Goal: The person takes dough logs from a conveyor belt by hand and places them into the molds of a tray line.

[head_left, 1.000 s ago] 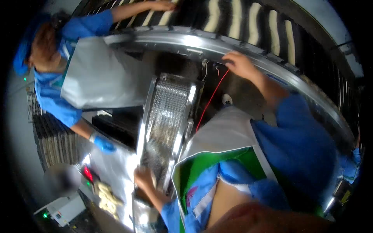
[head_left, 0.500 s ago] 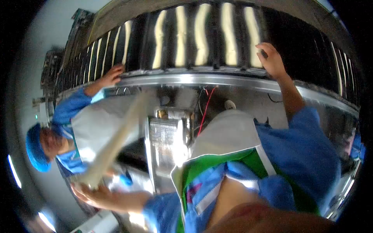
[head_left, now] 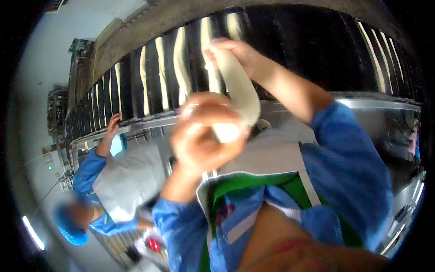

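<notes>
A thick pale dough strip (head_left: 240, 88) hangs between my two hands in front of the black trays. My left hand (head_left: 206, 131), close to the camera and slightly blurred, is wrapped round its lower end. The upper end is in my right hand (head_left: 233, 52), whose fingers are closed on it above the trays. Behind the hands, several long pale strips, one of them a dough strip (head_left: 181, 63), lie in the grooves of the black trays (head_left: 294, 54).
A metal rail (head_left: 376, 104) runs along the trays' near edge. On the left a co-worker in a blue cap and pale apron (head_left: 131, 181) has one hand (head_left: 113, 124) at the trays. More thin strips (head_left: 371, 54) lie at the far right.
My left hand has swung up from the lower left with the dough strip. My right hand has moved left and now grips the strip's other end. The view of the trays has shifted.
</notes>
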Motion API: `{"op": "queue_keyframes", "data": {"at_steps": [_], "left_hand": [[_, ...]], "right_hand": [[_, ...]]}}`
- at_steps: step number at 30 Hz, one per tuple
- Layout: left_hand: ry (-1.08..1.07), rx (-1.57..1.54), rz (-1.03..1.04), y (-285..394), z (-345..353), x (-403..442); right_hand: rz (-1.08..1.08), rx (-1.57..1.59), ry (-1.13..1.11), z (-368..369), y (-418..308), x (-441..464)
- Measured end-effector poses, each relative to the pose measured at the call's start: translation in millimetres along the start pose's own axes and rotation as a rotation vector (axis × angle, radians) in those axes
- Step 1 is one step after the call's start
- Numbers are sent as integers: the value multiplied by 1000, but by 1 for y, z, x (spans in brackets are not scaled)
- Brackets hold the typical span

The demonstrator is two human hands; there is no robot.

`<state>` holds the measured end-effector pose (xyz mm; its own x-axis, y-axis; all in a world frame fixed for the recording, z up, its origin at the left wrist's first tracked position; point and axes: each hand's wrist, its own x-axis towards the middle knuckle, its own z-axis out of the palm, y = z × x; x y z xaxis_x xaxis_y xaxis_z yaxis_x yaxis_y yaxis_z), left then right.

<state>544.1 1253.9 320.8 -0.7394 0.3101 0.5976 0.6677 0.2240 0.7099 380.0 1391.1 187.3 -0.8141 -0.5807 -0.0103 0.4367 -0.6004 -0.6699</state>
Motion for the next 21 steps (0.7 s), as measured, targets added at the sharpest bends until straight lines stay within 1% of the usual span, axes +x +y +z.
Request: {"op": "queue_keyframes", "data": {"at_steps": [1, 2, 4, 6, 7, 8, 10, 12, 13, 14, 15, 16, 17, 18, 19, 20, 21], "left_hand": [[-72, -6, 29, -4, 13, 0], [-132, -25, 28, -7, 20, -4], [-217, -70, -27, -20, 37, -3], [-343, 56, 32, -35, 59, 5], [-367, 66, 56, -47, 73, 7], [-427, 153, 89, -60, 88, 4], [-411, 353, 114, -93, 115, -2], [-435, 517, -25, -127, 141, -10], [-400, 599, -108, -142, 150, -12], [-352, 612, -130, -147, 159, -8], [-389, 671, -175, -152, 167, -7], [-426, 720, -221, -155, 177, -6], [-427, 718, -239, -154, 188, -3], [-486, 873, -250, -153, 198, 2], [-548, 1032, -258, -152, 205, 6], [-546, 1039, -267, -153, 214, 8], [-564, 1042, -193, -155, 222, 8]], "right_hand": [[-35, -33, 67, 3, -17, -15], [-46, 71, 88, -5, -26, -19], [-213, -92, 196, -9, -47, -35], [-330, -304, 154, -28, -68, -40], [-372, -424, 183, -36, -78, -43], [-358, -512, 237, -49, -81, -47], [-424, -1008, 308, -109, -77, -27], [208, -1743, 493, -138, -72, -19], [257, -1819, 421, -133, -75, -21], [303, -1897, 345, -125, -76, -23], [215, -1936, 369, -124, -68, -21], [217, -1992, 307, -129, -63, -18], [182, -2005, 376, -135, -54, -16], [142, -2017, 445, -140, -47, -11], [145, -2012, 431, -144, -43, -7], [224, -1932, 439, -149, -43, -1], [302, -1851, 449, -154, -44, 5]]}}
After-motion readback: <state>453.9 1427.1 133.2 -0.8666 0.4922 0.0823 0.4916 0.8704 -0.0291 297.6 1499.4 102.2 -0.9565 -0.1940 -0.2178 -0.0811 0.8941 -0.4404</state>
